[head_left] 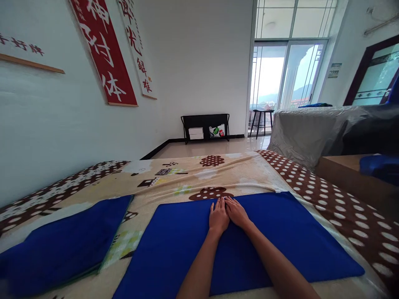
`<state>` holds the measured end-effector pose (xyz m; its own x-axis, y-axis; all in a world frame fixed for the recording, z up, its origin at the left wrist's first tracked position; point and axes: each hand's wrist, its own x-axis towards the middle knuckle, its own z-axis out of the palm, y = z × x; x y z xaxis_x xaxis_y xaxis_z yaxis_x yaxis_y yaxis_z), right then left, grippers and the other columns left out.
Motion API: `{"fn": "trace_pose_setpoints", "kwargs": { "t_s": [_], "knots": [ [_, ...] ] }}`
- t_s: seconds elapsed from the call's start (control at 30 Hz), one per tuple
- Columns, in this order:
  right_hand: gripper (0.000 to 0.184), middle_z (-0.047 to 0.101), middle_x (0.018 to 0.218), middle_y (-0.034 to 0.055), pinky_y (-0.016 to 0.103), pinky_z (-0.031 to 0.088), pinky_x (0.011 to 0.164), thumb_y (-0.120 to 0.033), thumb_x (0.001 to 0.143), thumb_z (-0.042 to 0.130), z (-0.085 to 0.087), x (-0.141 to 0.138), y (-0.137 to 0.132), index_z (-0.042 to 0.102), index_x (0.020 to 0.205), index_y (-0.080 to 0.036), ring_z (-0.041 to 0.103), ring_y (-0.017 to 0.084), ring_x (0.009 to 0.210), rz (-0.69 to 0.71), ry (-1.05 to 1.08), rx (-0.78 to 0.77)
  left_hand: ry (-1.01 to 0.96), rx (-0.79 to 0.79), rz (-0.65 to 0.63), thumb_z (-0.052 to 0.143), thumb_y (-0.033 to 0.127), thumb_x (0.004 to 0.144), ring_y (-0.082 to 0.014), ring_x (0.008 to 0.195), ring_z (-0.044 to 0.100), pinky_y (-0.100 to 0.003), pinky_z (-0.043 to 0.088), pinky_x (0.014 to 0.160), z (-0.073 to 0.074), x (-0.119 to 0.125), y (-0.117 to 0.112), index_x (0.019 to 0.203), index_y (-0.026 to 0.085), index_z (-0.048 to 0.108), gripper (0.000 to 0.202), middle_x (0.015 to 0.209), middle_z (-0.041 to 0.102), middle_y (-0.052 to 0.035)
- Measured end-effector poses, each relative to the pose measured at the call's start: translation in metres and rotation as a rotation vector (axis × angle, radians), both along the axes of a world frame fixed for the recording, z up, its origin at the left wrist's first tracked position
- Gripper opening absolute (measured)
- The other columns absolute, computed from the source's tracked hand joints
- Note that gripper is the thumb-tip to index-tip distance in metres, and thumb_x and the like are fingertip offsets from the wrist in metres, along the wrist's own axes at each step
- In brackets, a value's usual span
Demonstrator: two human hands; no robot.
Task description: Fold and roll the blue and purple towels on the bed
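Note:
A blue cloth (177,241) lies spread out flat in front of me on a patterned blanket (187,178). Near the middle of its far edge my left hand (218,216) rests palm down, fingers stretched forward and lying flat. Right beside it, my right hand (237,212) also lies flat on the cloth, its fingertips touching the left hand's fingers. Neither hand grips anything that I can see. To the left, a second blue cloth (68,245) with a greenish edge lies on the same blanket, apart from both hands.
Brown, white-dotted borders (314,195) run along the blanket's sides. At the right stands a piece of furniture under a plastic cover (299,128), with a wooden surface (339,162) nearer me. A black rack (204,122) stands by the far wall, and a stool (263,118) near the glass doors.

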<state>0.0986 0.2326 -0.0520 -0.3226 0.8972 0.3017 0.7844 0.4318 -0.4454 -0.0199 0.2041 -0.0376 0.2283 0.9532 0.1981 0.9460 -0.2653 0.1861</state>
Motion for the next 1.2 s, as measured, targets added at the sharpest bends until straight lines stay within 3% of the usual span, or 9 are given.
{"fn": "trace_pose_setpoints", "kwargs": {
  "t_s": [0.13,0.27,0.4,0.53,0.73,0.87,1.0,1.1,1.2],
  "knots": [
    [0.05,0.044,0.152,0.0104,0.053,0.025,0.121,-0.042,0.102,0.034,0.0,0.019,0.001,0.054,0.143,-0.02,0.031,0.024,0.148,-0.025,-0.042,0.007,0.018,-0.006,0.039,0.024,0.041,0.101,-0.0202,0.15,0.027,-0.047,0.023,0.123,0.005,-0.026,0.001,0.156,0.02,0.031,0.059,0.16,0.034,-0.0079],
    [0.053,0.045,0.152,0.0034,0.041,0.027,0.122,-0.05,0.099,0.038,0.002,0.098,0.0,0.054,0.143,-0.025,0.036,0.018,0.146,0.028,-0.087,-0.012,0.058,-0.025,0.161,0.028,0.049,0.1,-0.0218,0.151,0.025,-0.052,0.02,0.122,0.013,-0.122,-0.006,0.153,0.03,0.036,0.057,0.163,0.028,-0.0032],
    [0.062,0.044,0.152,0.0091,0.046,0.027,0.122,-0.053,0.098,0.03,0.001,0.201,-0.008,0.054,0.143,-0.019,0.035,0.023,0.146,-0.131,-0.103,-0.028,0.11,-0.047,0.34,0.029,0.048,0.1,-0.0253,0.15,0.027,-0.056,0.02,0.12,0.022,-0.23,-0.021,0.153,0.028,0.037,0.058,0.162,0.031,-0.0072],
    [0.061,0.047,0.15,0.0077,0.049,0.03,0.121,-0.055,0.096,0.03,-0.003,0.25,-0.017,0.057,0.141,-0.024,0.037,0.024,0.145,-0.273,-0.116,-0.021,0.146,-0.038,0.432,0.034,0.047,0.098,-0.0239,0.149,0.029,-0.054,0.022,0.12,0.026,-0.269,-0.028,0.152,0.029,0.039,0.057,0.161,0.033,-0.0059],
    [0.061,0.044,0.152,0.0131,0.059,0.019,0.121,-0.054,0.098,0.029,0.003,0.197,-0.023,0.056,0.141,-0.021,0.031,0.03,0.147,-0.34,-0.129,0.048,0.169,0.092,0.587,0.029,0.026,0.095,-0.0386,0.145,0.034,-0.071,0.014,0.114,0.037,-0.223,-0.026,0.141,0.009,0.052,0.055,0.154,0.04,-0.0253],
    [0.06,0.039,0.156,0.0087,0.046,0.023,0.123,-0.054,0.1,0.033,0.008,0.115,-0.032,0.051,0.146,-0.02,0.03,0.022,0.148,-0.08,-0.141,0.064,0.168,0.112,0.299,0.031,0.023,0.094,-0.0264,0.151,0.026,-0.053,0.017,0.122,0.041,-0.137,-0.017,0.148,0.015,0.045,0.056,0.16,0.034,-0.0143],
    [0.054,0.037,0.157,0.0042,0.038,0.025,0.122,-0.046,0.102,0.034,0.007,0.048,-0.032,0.046,0.15,-0.024,0.031,0.016,0.148,0.142,-0.144,0.048,0.138,0.041,0.012,0.03,0.026,0.096,-0.0173,0.152,0.023,-0.039,0.022,0.123,0.027,-0.031,-0.007,0.155,0.018,0.033,0.059,0.163,0.028,-0.0063],
    [0.053,0.036,0.157,0.0013,0.035,0.025,0.122,-0.046,0.101,0.037,0.006,0.047,-0.021,0.045,0.15,-0.027,0.031,0.014,0.148,0.195,-0.159,0.026,0.123,-0.028,-0.079,0.028,0.031,0.099,-0.0152,0.151,0.026,-0.039,0.024,0.122,0.016,0.002,-0.004,0.155,0.021,0.032,0.058,0.162,0.03,-0.0044],
    [0.056,0.037,0.157,0.0009,0.039,0.022,0.123,-0.053,0.1,0.036,0.005,0.101,-0.008,0.045,0.149,-0.029,0.03,0.016,0.148,0.123,-0.172,0.004,0.111,-0.067,-0.064,0.028,0.045,0.1,-0.018,0.152,0.024,-0.047,0.021,0.123,0.014,-0.029,-0.001,0.155,0.029,0.032,0.057,0.164,0.026,-0.0017]
  ]
}}
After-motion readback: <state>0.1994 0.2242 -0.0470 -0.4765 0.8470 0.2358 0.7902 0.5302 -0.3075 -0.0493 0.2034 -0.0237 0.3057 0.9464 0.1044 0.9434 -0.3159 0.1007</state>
